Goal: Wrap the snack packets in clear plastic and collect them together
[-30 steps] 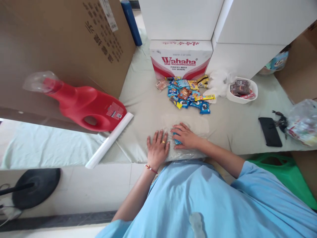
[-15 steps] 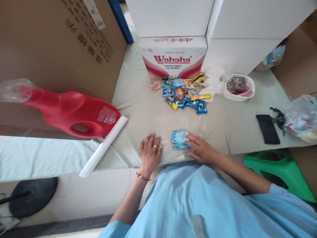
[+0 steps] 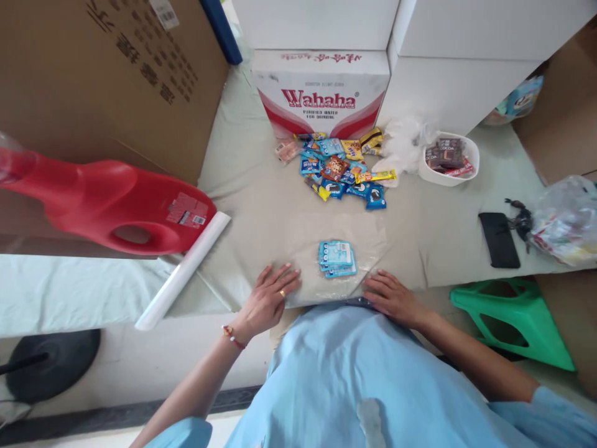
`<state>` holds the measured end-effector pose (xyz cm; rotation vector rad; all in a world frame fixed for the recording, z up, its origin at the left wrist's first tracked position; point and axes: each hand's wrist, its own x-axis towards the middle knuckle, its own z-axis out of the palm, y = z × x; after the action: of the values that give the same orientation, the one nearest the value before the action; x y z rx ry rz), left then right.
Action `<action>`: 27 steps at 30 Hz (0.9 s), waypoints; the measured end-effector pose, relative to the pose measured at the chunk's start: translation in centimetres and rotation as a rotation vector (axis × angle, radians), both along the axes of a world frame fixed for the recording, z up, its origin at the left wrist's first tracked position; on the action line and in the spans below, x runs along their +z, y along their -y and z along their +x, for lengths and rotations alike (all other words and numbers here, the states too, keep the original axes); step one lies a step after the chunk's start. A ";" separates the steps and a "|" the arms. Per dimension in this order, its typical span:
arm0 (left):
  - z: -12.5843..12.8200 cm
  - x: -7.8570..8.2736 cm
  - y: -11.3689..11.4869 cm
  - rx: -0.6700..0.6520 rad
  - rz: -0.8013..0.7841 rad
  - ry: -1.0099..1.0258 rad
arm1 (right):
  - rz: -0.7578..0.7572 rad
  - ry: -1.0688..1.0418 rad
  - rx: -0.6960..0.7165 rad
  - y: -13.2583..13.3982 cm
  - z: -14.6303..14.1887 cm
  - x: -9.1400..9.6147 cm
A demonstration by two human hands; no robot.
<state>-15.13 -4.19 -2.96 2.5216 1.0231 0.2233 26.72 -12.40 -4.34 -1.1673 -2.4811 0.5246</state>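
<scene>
A small stack of light-blue packets (image 3: 336, 257) lies on a sheet of clear plastic film (image 3: 308, 233) spread over the cloth near the table's front edge. To the left of the stack, my left hand (image 3: 269, 295) rests at the film's edge with its fingers spread. My right hand (image 3: 392, 297) lies at the front edge, right of the stack and apart from it, its fingers stretched out. Neither hand holds anything. Farther back is a heap of wrapped snacks (image 3: 336, 168) in blue, yellow and brown wrappers.
A red jug (image 3: 107, 202) and a white roll (image 3: 184, 270) lie at the left by a large carton (image 3: 116, 93). Behind the snacks stands a Wahaha box (image 3: 321, 93). At the right are a white tub (image 3: 450, 177), a phone (image 3: 499, 239), keys (image 3: 522, 221) and a green stool (image 3: 517, 317).
My right hand has come off the light-blue packets and drawn back to the right and toward me. My left hand has shifted left, turning its fingers rightward. The camera view has moved slightly.
</scene>
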 end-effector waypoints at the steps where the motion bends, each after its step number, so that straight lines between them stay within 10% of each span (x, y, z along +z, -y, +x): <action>1: -0.1 0.1 -0.5 0.002 -0.029 0.026 | -0.007 -0.039 -0.029 -0.4 -0.4 0.1; 12: 3.0 2.3 -8.9 0.430 -0.431 0.168 | -0.468 -0.256 -0.458 -7.3 -0.1 3.4; 17: 5.2 1.9 -10.4 0.557 -0.346 0.052 | -0.254 0.003 -0.683 -8.4 -0.9 4.0; 27: 3.3 2.7 -4.3 1.093 0.206 0.482 | -0.028 -0.040 -0.148 -9.3 -4.6 4.1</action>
<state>-11.83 0.06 -0.23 1.6237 2.0770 1.2000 22.14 -3.14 -0.27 -1.3257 -2.3388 0.5368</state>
